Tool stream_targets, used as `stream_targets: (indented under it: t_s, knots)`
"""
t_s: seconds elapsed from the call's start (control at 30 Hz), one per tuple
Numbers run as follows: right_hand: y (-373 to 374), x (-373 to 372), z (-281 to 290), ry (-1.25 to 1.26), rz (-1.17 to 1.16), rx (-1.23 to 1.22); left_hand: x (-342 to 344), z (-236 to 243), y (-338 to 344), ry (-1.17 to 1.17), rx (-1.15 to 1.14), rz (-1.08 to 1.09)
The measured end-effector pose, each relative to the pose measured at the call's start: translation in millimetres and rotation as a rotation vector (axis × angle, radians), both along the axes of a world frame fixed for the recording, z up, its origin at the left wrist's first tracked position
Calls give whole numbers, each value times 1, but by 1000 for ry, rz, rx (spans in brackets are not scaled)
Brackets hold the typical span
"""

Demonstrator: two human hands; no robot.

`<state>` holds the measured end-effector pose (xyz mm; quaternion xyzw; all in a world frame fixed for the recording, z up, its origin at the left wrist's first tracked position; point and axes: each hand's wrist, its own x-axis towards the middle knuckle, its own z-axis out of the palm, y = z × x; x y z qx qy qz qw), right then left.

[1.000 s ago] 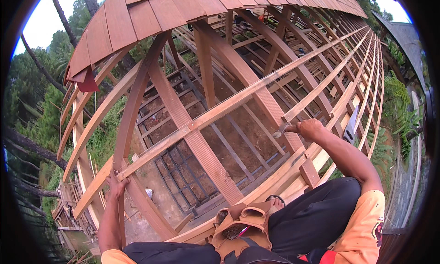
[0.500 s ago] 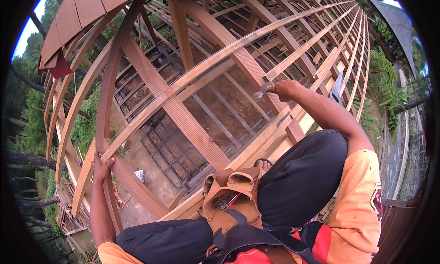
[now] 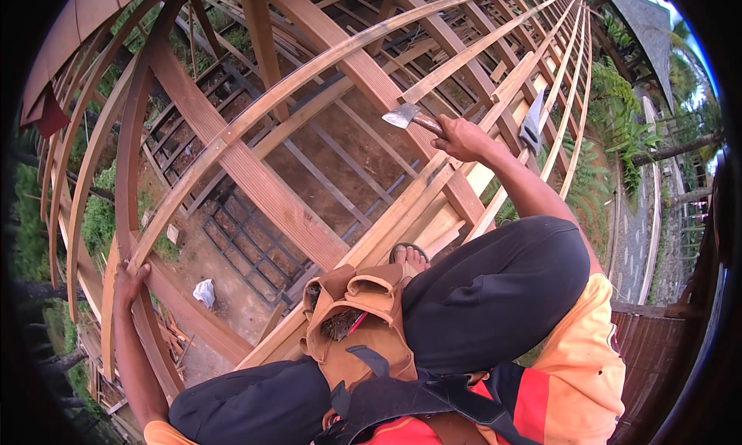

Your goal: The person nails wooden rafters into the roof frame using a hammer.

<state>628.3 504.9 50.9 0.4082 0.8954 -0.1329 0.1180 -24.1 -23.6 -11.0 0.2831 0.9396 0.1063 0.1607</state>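
Note:
My right hand (image 3: 462, 139) is closed round the handle of a hatchet (image 3: 400, 115). Its pale metal head points left, above a broad sloping rafter (image 3: 371, 80). My left hand (image 3: 130, 283) wraps round the lower left end of a long thin wooden batten (image 3: 270, 109), where it meets a dark curved rafter (image 3: 129, 159). The batten crosses over several rafters and bends away to the upper right. Part of the left fingers is hidden behind the wood.
A brown leather tool pouch (image 3: 371, 352) hangs between my knees, with nails and a pink stick inside. My sandalled foot (image 3: 408, 255) rests on a beam. A grey triangular blade (image 3: 532, 124) stands among the right battens. Far below lie a dark metal grid (image 3: 251, 240) and a white bag (image 3: 204, 292).
The whole view has shifted, so the frame appears further left. My right hand has turned the hatchet, and its head now shows broadside. My left hand stays on the batten's end.

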Motion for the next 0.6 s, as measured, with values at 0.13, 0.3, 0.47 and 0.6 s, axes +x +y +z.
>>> stream_targets:
  t_s: [0.13,0.3,0.47,0.6]
  knots:
    - [-32,37,-22,112,-126,26,83,85,73,359,-486,-190]
    - [-48,26,-61,230,135,-142,181,84,116,-68,-414,-474]
    - [-54,-38,-79,-17,491,-393,277,-5,41,-612,-343,-849]
    - [-32,-19,-84,-97,465,-577,327,-22,40,-738,-312,-740]
